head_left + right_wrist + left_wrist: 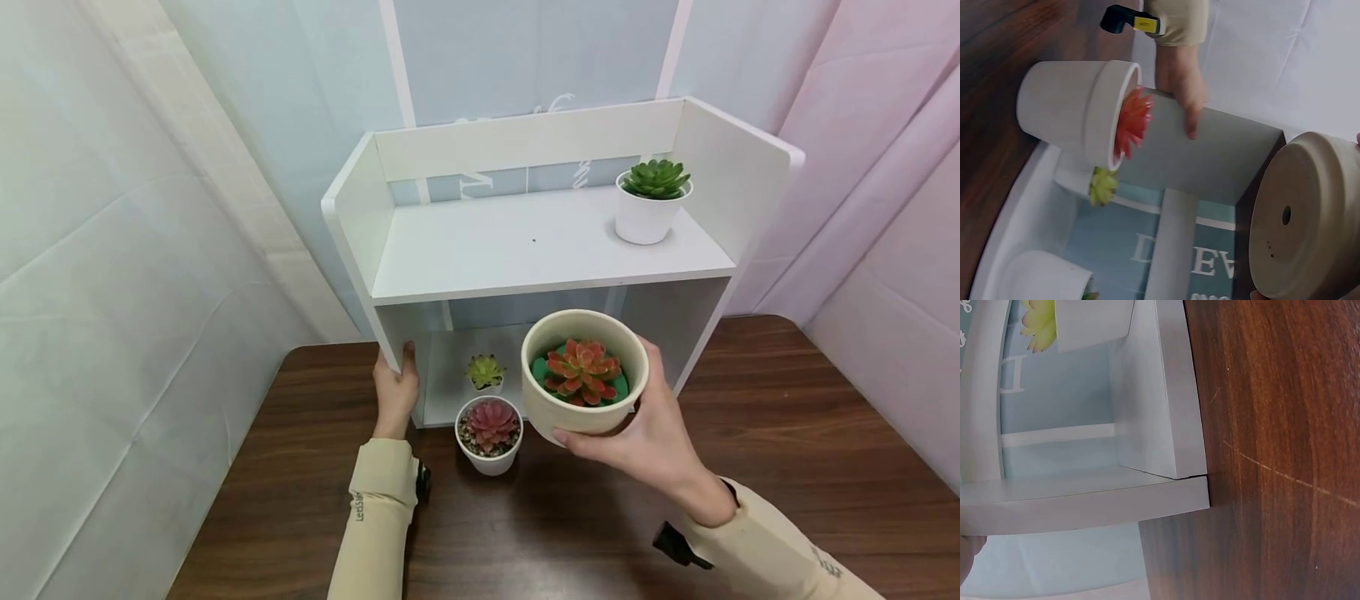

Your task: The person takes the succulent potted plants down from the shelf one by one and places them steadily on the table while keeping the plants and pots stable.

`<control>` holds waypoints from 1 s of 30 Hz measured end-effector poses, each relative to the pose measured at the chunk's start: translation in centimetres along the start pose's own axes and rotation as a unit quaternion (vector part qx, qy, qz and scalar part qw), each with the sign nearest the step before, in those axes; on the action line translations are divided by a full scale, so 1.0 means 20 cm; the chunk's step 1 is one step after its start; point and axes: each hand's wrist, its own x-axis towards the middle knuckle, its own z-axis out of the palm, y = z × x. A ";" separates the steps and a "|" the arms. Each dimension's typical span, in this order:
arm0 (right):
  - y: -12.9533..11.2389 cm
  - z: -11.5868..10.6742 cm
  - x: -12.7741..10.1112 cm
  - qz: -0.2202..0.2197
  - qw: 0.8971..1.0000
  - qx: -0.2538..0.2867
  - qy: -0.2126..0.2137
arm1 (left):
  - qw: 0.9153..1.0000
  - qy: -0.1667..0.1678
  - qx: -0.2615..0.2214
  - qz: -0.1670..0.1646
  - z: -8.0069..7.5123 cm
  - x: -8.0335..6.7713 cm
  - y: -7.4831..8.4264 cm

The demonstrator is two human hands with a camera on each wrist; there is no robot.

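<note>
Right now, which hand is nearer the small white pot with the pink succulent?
The right hand, holding the beige pot beside the small white pot. The left hand grips the shelf's side panel, farther off.

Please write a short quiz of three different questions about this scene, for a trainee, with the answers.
1. True or false: the right hand holds the beige pot with the orange plant up off the table.
2. What does the left hand grip?
A. the left side panel of the white shelf
B. the small pot with the pink plant
C. the table edge
3. Fill in: the white pot with the green plant stands on the ___ board of the shelf, near its right end.

Key:
1. True; the wrist view shows its underside in the air.
2. A
3. top
</note>
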 end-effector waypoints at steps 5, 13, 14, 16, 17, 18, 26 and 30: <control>0.05 0.01 -0.03 0.022 1.000 -0.013 0.005 | 1.000 -0.003 -0.003 0.004 0.00 0.00 0.00; 0.13 0.01 -0.07 0.041 0.999 -0.007 0.009 | 1.000 -0.005 0.003 0.002 0.00 0.00 0.01; 0.14 0.01 -0.08 0.044 0.999 -0.008 0.010 | 1.000 -0.004 0.003 0.002 0.00 0.00 0.01; 0.15 0.02 -0.09 0.051 0.999 -0.011 0.011 | 1.000 -0.001 0.003 0.004 0.00 0.00 0.01; 0.16 0.02 -0.09 0.057 0.998 -0.011 0.011 | 1.000 0.001 0.003 0.005 0.00 0.00 0.01; 0.17 0.02 -0.10 0.061 0.998 -0.012 0.010 | 1.000 0.002 0.004 0.006 0.00 0.00 0.01; 0.23 0.05 -0.16 0.084 0.996 -0.028 0.012 | 1.000 0.005 0.005 0.003 0.01 0.00 0.01; 0.27 0.07 -0.18 0.095 0.995 -0.037 0.009 | 1.000 0.008 0.005 0.007 0.01 0.00 0.01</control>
